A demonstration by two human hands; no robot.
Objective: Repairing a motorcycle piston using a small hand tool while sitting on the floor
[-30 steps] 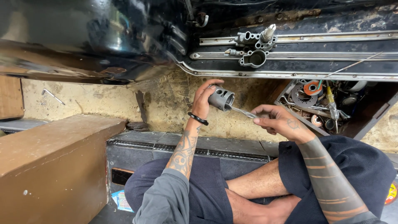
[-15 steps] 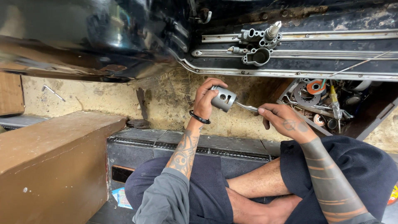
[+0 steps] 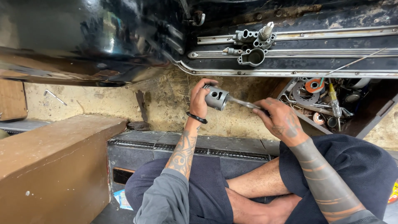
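My left hand (image 3: 199, 97) grips a grey metal piston (image 3: 216, 98) with a round hole in its side, holding it up in front of me. My right hand (image 3: 280, 120) holds a thin metal tool (image 3: 242, 103) whose tip pokes into the open end of the piston. Both forearms reach forward over my crossed legs. A black band circles my left wrist.
A dark metal engine case (image 3: 290, 45) with a cast bracket (image 3: 253, 45) lies ahead. A tray of mixed tools and parts (image 3: 323, 99) sits at the right. A wooden box (image 3: 54, 161) stands at the left, an L-shaped hex key (image 3: 54, 96) on the floor beyond it.
Both hands have shifted slightly, with the piston turned a little in my left hand. The thin tool stays at the piston's open end.
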